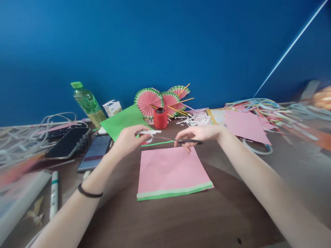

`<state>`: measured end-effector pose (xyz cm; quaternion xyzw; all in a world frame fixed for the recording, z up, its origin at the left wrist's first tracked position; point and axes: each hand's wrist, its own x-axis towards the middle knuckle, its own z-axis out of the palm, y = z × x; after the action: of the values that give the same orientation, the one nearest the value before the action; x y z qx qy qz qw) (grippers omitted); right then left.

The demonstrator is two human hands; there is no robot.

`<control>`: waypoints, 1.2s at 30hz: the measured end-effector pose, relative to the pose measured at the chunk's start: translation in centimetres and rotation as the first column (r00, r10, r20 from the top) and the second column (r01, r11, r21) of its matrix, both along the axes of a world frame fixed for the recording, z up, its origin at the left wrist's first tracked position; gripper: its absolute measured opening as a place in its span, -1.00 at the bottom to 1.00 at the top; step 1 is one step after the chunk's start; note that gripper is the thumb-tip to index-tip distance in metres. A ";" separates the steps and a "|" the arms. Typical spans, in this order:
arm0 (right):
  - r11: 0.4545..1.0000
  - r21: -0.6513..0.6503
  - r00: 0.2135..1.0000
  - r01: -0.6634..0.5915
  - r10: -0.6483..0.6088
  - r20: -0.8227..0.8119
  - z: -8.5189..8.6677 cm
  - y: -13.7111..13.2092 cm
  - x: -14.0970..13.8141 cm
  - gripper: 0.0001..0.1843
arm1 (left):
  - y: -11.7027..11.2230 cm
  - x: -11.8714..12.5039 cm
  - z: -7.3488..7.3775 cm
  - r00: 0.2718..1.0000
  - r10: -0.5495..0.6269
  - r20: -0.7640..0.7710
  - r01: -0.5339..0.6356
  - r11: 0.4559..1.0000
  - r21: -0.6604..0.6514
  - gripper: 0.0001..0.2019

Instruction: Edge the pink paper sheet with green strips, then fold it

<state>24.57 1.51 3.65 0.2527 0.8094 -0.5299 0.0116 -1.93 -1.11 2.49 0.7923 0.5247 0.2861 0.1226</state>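
My left hand (130, 138) pinches a narrow white strip (154, 132) above the table. A small whitish, ring-like shape hangs just under it, too blurred to name. To the right, my right hand (190, 136) has its fingers in the handles of a pair of dark-handled scissors (193, 141), whose blades point left toward the strip. Below both hands a pink sheet of paper (168, 168) lies flat, edged along its near side by pale and bright green strips (178, 191). Just beyond its far edge a thin green paper strip (157, 143) lies on the table.
Green paper (124, 122), a red thread spool (160, 119) and pink-and-green paper fans (149, 101) stand toward the wall. Left are a bottle (89, 105), phones (94, 153) and a marker (54, 194). Pink sheets (245, 125), paper scraps (198, 119) and cords lie right.
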 end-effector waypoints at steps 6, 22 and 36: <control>1.000 0.008 0.996 -0.027 0.026 0.086 0.5 0.4 1.4 -0.54 | -0.2 0.3 0.0 0.999 -0.052 0.004 0.052 0.999 0.002 -0.75; 0.996 -0.017 0.997 0.082 -0.083 -0.010 -0.1 0.5 1.1 -0.58 | -0.8 1.0 0.3 0.997 -0.076 0.004 0.076 0.995 0.064 -0.77; 0.988 0.000 0.988 0.153 -0.153 -0.029 0.0 0.2 0.8 -0.60 | -0.7 1.2 0.2 0.996 -0.080 -0.030 0.082 0.994 0.073 -0.77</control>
<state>25.41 1.67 3.60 0.3065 0.7882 -0.5321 -0.0408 -0.77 -1.84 2.73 0.8207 0.4828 0.2894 0.0978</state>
